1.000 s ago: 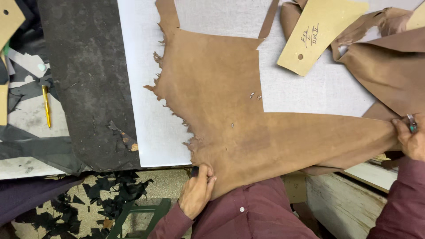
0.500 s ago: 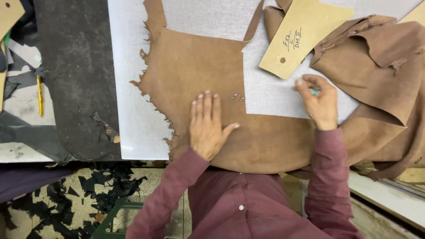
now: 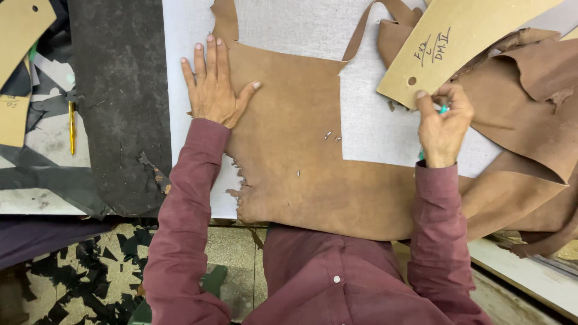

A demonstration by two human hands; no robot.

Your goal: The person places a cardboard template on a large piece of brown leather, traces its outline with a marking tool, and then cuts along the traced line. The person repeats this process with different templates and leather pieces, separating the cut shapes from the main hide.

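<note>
A tan leather hide [image 3: 295, 150] lies flat on a white cutting board [image 3: 385, 132], with a square notch cut out of its upper right. My left hand [image 3: 212, 87] presses flat, fingers spread, on the hide's upper left edge. My right hand [image 3: 442, 123] pinches the lower corner of a tan cardboard pattern [image 3: 463, 45] and also holds a small teal tool, mostly hidden in the fingers. More crumpled brown leather [image 3: 536, 90] is piled to the right under the pattern.
A dark grey leather sheet [image 3: 117, 102] lies left of the board. A yellow pen [image 3: 71, 126] and more cardboard patterns [image 3: 21, 30] sit at far left. Black offcuts [image 3: 78, 271] litter the floor below the table edge.
My left hand slid from the hide's near edge up to its upper left part. My right hand rose from the hide's right side to the cardboard pattern's corner.
</note>
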